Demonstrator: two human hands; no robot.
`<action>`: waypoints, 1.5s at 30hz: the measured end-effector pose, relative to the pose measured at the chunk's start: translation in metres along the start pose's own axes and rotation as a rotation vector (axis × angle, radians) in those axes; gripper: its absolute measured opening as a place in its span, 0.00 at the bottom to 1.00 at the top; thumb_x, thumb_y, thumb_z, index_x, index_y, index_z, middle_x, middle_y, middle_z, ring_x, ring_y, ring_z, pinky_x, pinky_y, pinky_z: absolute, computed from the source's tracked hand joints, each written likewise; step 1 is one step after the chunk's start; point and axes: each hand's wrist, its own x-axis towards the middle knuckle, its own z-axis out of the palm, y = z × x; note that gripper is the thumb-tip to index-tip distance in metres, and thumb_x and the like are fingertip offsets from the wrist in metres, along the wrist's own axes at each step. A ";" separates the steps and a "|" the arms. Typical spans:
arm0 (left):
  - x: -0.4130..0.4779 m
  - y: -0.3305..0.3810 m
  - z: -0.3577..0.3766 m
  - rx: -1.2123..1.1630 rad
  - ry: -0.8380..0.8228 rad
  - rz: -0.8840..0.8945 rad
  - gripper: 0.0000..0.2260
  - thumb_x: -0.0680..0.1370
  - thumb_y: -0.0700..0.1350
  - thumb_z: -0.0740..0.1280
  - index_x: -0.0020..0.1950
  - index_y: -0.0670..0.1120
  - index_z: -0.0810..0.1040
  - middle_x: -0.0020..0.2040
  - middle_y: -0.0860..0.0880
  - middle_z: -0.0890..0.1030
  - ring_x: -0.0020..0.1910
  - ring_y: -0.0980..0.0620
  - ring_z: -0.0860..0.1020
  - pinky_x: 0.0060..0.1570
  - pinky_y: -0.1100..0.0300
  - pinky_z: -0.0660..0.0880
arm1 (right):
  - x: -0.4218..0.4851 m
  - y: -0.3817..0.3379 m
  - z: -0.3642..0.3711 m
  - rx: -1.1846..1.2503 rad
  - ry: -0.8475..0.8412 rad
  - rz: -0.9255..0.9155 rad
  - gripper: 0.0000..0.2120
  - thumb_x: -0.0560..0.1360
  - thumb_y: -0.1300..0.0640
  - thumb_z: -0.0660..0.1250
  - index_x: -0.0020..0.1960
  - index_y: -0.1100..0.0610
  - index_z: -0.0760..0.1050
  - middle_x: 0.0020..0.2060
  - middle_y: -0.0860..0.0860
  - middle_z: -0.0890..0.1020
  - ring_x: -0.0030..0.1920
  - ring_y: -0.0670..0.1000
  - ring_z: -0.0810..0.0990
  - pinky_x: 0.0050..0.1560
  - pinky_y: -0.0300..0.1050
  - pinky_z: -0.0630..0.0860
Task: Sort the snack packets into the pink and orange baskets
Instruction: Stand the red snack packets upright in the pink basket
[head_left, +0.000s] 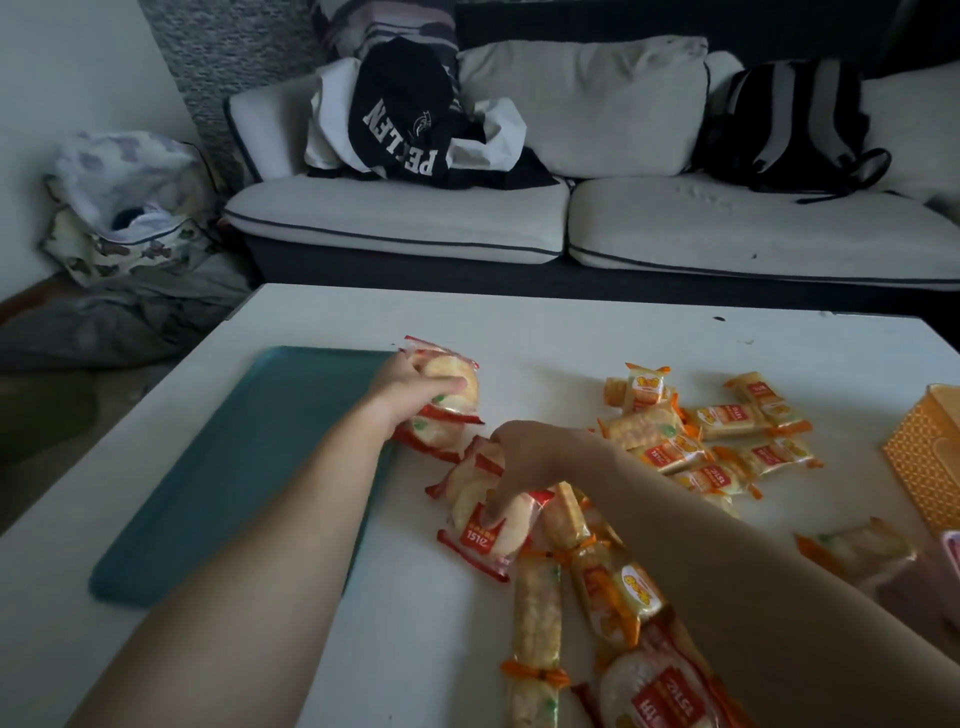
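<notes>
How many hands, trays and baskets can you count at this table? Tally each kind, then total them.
Hands: 2 (left hand, right hand, both on red-trimmed packets)
Trays: 1 (teal tray)
Baskets: 2 (orange basket, pink basket partly cut off)
Total: 5

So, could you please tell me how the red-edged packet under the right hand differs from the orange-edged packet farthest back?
The red-edged packet holds round, pale crackers; the orange-edged packet holds a narrower, golden one. The right hand grips the red-edged packet; no hand touches the orange-edged packet. Both are see-through wrappers on the white table.
</notes>
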 end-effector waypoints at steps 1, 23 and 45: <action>-0.008 -0.002 -0.008 -0.103 0.054 -0.013 0.27 0.68 0.52 0.81 0.64 0.49 0.76 0.57 0.48 0.82 0.52 0.49 0.81 0.46 0.56 0.79 | -0.005 -0.004 0.001 -0.011 0.012 -0.005 0.42 0.63 0.41 0.82 0.70 0.57 0.71 0.63 0.51 0.78 0.60 0.55 0.77 0.61 0.50 0.76; -0.248 0.147 0.145 -0.546 -0.357 0.033 0.36 0.52 0.58 0.85 0.58 0.51 0.83 0.52 0.45 0.87 0.53 0.41 0.85 0.58 0.39 0.80 | -0.363 0.165 -0.012 1.034 0.925 0.193 0.14 0.72 0.61 0.77 0.55 0.55 0.76 0.48 0.57 0.85 0.45 0.56 0.87 0.49 0.54 0.84; -0.309 0.125 0.321 -0.074 -0.457 0.266 0.42 0.58 0.65 0.82 0.67 0.54 0.72 0.61 0.52 0.81 0.59 0.52 0.80 0.61 0.52 0.78 | -0.414 0.267 0.088 0.873 0.905 0.341 0.26 0.67 0.54 0.78 0.62 0.53 0.74 0.51 0.51 0.85 0.47 0.50 0.87 0.45 0.49 0.86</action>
